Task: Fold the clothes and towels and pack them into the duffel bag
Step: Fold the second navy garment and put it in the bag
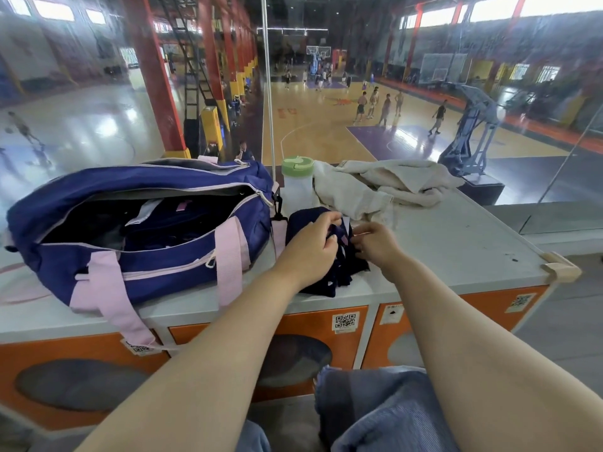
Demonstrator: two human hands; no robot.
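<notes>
1. Blue fabric (pixel 385 409), rumpled, lies nearest the camera at the bottom edge, between the two bare forearms.
2. Both hands meet over a dark navy garment (pixel 329 256) on the grey counter (pixel 456 249), just right of the duffel bag.
3. Left hand (pixel 310 246): its grip is clamped on the garment, fingers curled into an upper fold.
4. Right hand (pixel 375 243): fingers bent, the grip pinching the garment's right edge.
5. Navy duffel bag (pixel 140 230) with pink straps sits on the counter's left part, zip open, dark items inside.
6. Behind the garment stands a translucent bottle (pixel 297 184) with a green lid, touching the bag's end.
7. Cream towel (pixel 385 187) lies crumpled right of the bottle, unfolded.
8. Orange lockers (pixel 319 324) with QR stickers front the counter; a basketball court (pixel 326 125) with players lies beyond.
</notes>
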